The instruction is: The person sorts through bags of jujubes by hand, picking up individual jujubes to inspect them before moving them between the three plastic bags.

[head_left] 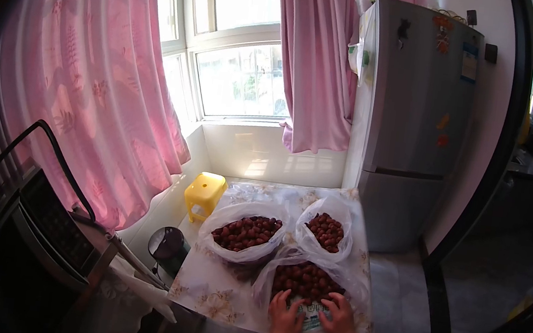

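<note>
Three clear plastic bags of dark red fruit, which look like dried dates, stand with their mouths spread on a table with a flowered cloth (218, 302). At the near edge, my left hand (285, 317) and my right hand (339, 317) rest at the front of the nearest bag (358, 289), fingers apart. Between them lies a printed green-and-white patch (312, 318), whose kind I cannot make out. The dark red fruit (306, 278) in this bag sits just beyond my fingertips. Farther back are the left bag (213, 226) and the smaller right bag (344, 223).
Beside the table's far left corner is a yellow stool (206, 189), with a dark bin (168, 247) nearer. A microwave-like appliance (55, 228) stands at the left. The grey refrigerator (408, 130) rises behind the right side. Pink curtains (98, 81) frame the window.
</note>
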Available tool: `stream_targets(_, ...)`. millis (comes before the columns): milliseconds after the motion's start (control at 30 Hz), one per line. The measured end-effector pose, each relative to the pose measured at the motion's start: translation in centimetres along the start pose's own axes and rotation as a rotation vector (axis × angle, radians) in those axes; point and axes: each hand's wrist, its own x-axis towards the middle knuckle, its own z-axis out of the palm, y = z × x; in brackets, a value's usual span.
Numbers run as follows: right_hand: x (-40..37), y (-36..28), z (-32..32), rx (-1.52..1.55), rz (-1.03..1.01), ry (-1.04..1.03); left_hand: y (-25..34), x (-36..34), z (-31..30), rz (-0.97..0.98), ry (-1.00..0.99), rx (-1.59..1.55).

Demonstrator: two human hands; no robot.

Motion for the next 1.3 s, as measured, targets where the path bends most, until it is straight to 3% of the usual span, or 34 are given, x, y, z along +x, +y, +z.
stream_targets(733,-0.2,0.6,0.4,0.003,0.008,-0.005,-0.6,-0.4,0.4,0.042,-0.078,0.028)
stream_targets(833,-0.2,0.7,0.4,0.009,0.009,0.001,-0.1,-0.2,0.1,0.003,-0.061,-0.006)
stream_targets(900,-0.1,0.6,0.4,0.006,0.009,0.001,0.2,0.0,0.1,-0.008,0.053,0.007)
stream_targets(1033,-0.2,0.8,0.6,0.002,-0.002,0.014,0.1,0.1,0.2,-0.013,0.032,-0.002)
stream_targets(1300,0.1,0.7,0.3,-0.009,-0.067,-0.026,-0.9,-0.1,0.6,0.118,-0.06,0.026)
